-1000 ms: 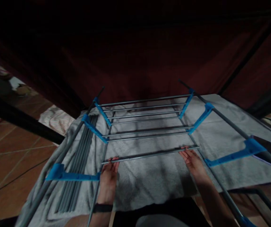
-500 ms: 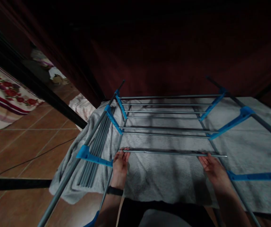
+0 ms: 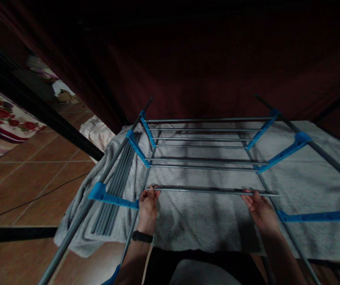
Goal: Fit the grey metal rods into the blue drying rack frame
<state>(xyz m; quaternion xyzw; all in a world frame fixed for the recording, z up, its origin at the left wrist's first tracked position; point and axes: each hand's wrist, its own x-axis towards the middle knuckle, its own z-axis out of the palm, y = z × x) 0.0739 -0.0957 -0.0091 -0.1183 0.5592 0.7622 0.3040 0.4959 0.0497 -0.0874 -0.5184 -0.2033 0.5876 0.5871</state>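
A grey metal rod (image 3: 199, 190) lies crosswise between my hands, free of the blue brackets. My left hand (image 3: 148, 206) is closed on its left end, beside the left blue bracket (image 3: 113, 200). Near the rod's right end, my right hand (image 3: 260, 208) pinches it with thumb and fingers. The rod's right tip passes close to the right blue bracket (image 3: 321, 216). Beyond it stands the rest of the rack, where several rods (image 3: 202, 160) span between blue brackets on two grey side frames (image 3: 333, 158).
Several loose grey rods (image 3: 113, 190) lie in a bundle on a grey blanket (image 3: 187, 225), left of the rack. Dark red cloth (image 3: 205, 71) hangs behind. A black bar (image 3: 69, 130) slants across the left, over a tiled floor (image 3: 45, 174) with a thin cable.
The view has shifted slightly, so everything sits a little further left. Both hands keep hold of the rod, which has hardly moved relative to the rack.
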